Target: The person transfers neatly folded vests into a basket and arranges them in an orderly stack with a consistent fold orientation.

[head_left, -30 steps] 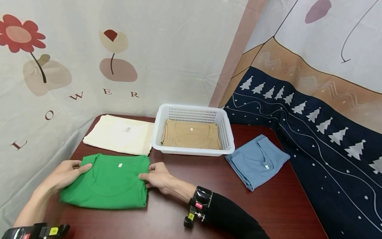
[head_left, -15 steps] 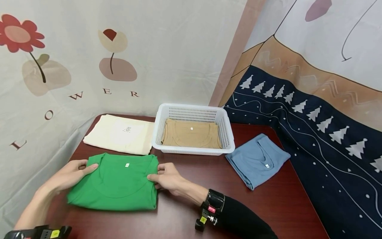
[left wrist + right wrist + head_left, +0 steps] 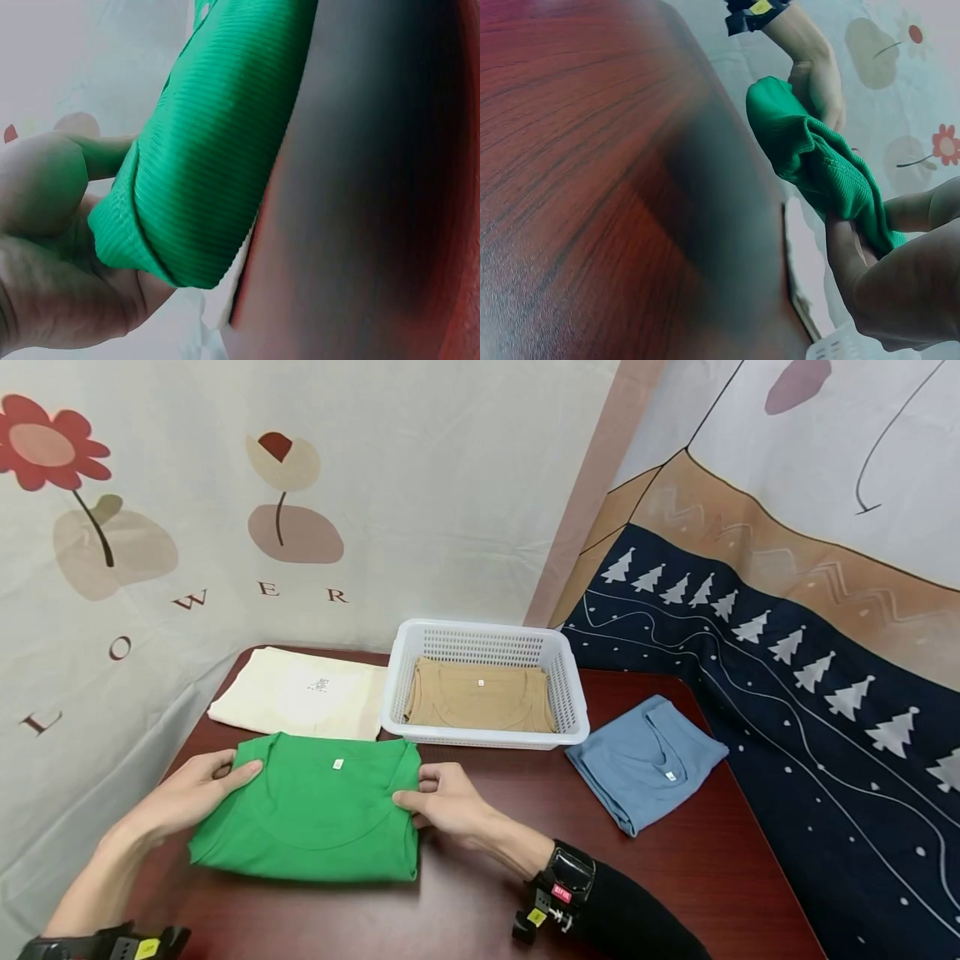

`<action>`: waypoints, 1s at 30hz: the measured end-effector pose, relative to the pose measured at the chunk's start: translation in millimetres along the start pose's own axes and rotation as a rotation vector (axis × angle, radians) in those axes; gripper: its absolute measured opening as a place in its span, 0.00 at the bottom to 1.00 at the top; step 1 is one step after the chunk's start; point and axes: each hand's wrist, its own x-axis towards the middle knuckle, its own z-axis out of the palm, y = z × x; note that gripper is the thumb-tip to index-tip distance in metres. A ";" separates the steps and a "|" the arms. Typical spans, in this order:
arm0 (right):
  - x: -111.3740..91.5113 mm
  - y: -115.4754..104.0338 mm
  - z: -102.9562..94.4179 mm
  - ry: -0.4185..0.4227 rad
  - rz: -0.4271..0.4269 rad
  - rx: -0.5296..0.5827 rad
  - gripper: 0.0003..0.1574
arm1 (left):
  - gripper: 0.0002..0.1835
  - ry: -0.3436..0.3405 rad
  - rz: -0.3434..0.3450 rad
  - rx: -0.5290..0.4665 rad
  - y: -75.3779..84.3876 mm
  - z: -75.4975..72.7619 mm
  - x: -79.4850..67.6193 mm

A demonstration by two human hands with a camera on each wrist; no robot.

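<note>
Right wrist view: green shirt (image 3: 817, 161) is off the table (image 3: 592, 150), gap unclear from head view. Only head view shows its white tag (image 3: 338, 764). Left hand (image 3: 193, 790) and right hand (image 3: 450, 803) each pinch one side. Shirt folded, ribbed, held just by cream cloth (image 3: 300, 692).

room: tabletop (image 3: 525, 785) between green shirt (image 3: 322, 806) and blue shirt (image 3: 645, 764) | obstacles: basket (image 3: 480, 741) beyond, right forearm (image 3: 516, 843) nearer

The green garment (image 3: 322, 814) is matt cloth, finely ribbed; the basket (image 3: 480, 740), smooth plastic, I'd say; and the tabletop (image 3: 675, 877) looks like wood, grain showing under a soft sheen.
</note>
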 end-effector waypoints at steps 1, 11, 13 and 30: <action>-1.3 -1.1 -1.9 -0.001 -0.006 -0.005 0.16 | 0.27 0.002 0.001 -0.002 2.0 0.5 0.4; -13.7 -8.6 -24.8 0.015 -0.035 -0.048 0.18 | 0.26 0.020 0.044 -0.040 23.7 10.0 6.5; -16.6 -10.0 -30.4 0.020 -0.041 -0.046 0.19 | 0.25 0.016 0.053 -0.054 27.4 12.2 9.0; -45.5 -24.7 -78.7 0.049 -0.089 0.038 0.26 | 0.24 0.001 0.164 -0.159 70.2 35.9 30.1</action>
